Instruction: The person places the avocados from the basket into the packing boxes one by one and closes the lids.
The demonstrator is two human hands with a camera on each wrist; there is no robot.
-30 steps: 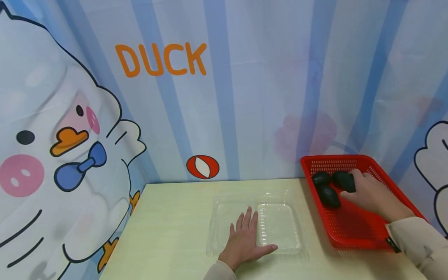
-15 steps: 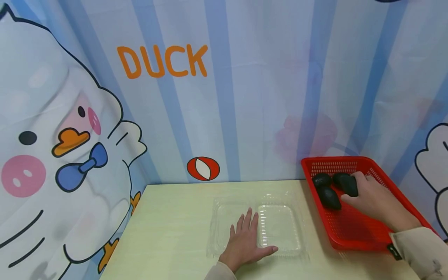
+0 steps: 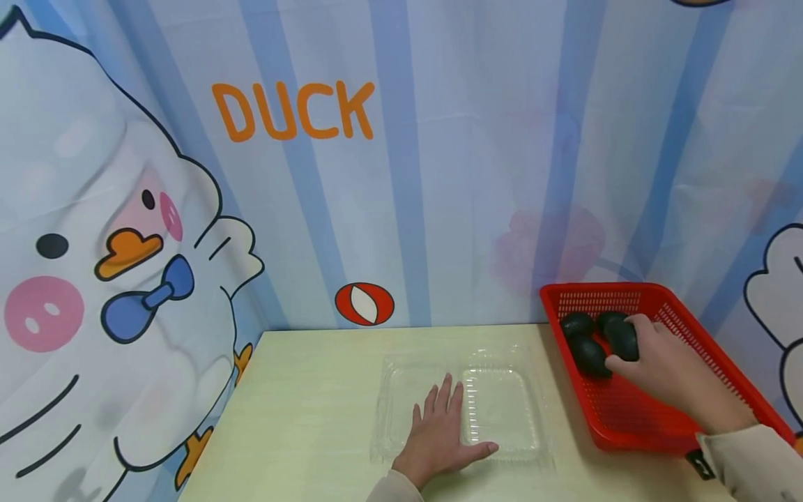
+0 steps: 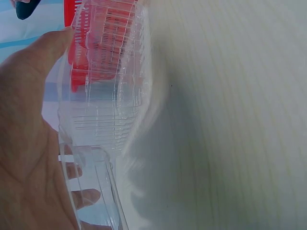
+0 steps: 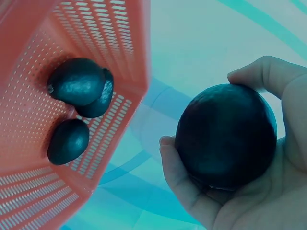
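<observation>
My right hand holds a dark avocado, over the red basket in the head view. Thumb and fingers wrap the avocado in the right wrist view, where it is apart from the other avocados. Three more dark avocados lie in the basket, grouped in its far left corner. My left hand lies flat with fingers spread over a clear plastic clamshell box, which is opened out on the table. In the left wrist view the thumb and fingers touch the box.
The basket stands on the right side of the pale wooden table, to the right of the plastic box. Behind the table hangs a blue striped curtain with duck drawings. The table's back edge meets this curtain.
The avocado in my right hand has come away from the one behind it, which shows more now. The right forearm has shifted slightly downward in view. My left hand has stayed put.
</observation>
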